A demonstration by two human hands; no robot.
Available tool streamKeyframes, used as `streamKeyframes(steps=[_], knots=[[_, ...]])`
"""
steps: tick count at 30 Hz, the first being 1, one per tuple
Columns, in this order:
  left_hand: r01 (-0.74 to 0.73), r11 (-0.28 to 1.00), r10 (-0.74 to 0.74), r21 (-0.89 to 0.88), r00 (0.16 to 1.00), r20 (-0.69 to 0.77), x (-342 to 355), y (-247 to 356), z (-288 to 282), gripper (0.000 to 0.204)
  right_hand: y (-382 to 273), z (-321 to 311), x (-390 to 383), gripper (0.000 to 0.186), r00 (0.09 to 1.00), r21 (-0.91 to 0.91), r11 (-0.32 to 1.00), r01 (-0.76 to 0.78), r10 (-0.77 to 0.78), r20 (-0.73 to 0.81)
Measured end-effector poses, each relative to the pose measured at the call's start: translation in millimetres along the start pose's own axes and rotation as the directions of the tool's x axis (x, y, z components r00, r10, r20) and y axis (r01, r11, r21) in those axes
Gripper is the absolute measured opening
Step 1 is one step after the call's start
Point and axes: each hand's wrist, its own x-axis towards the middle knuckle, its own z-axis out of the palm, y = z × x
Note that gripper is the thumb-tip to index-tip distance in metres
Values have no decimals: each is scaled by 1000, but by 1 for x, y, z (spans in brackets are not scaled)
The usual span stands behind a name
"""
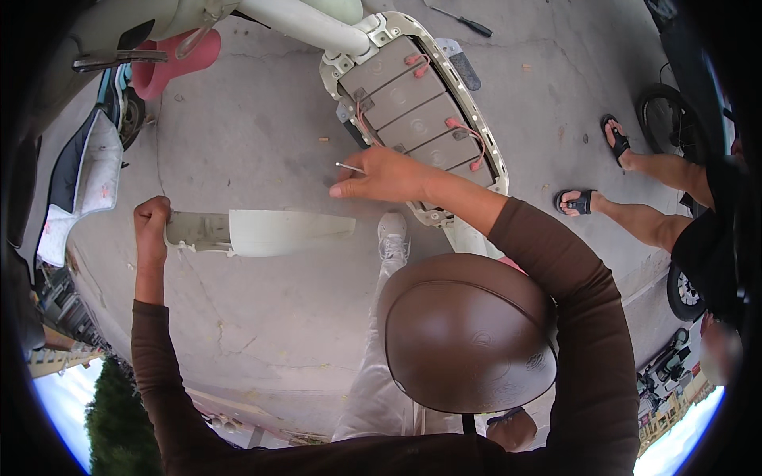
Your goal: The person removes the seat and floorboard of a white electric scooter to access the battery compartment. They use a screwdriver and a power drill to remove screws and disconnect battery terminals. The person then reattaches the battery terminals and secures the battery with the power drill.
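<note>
My left hand [151, 218] is closed around the left end of a long, cream-white curved plastic panel [290, 232], held out above the ground. My right hand [389, 174] is closed on a thin metal rod [350, 168], which sticks out past the fingers. What the rod ends in is hidden. That hand is over the left edge of a scooter's floor compartment [498, 163]. Inside the compartment several grey battery blocks [413, 123] sit in a row, joined by red leads [468, 127]. Below it is the scooter's brown saddle [468, 333].
A screwdriver [472, 25] lies on the concrete beyond the compartment. The scooter's white front tube [309, 25] rises at the top. Another person's sandalled feet [575, 201] stand at right, by parked wheels [671, 115]. A second scooter [83, 174] stands at left.
</note>
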Motion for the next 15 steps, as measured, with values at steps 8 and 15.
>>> streamKeyframes(steps=[8, 15], knots=[[-553, 653, 491, 517, 829, 266, -51, 5, 59, 30, -18, -92, -111, 48, 829, 354, 935, 13, 188, -526], [-611, 563, 530, 557, 784, 324, -71, -49, 89, 32, 71, -72, -149, 37, 809, 93, 965, -244, 255, -529]])
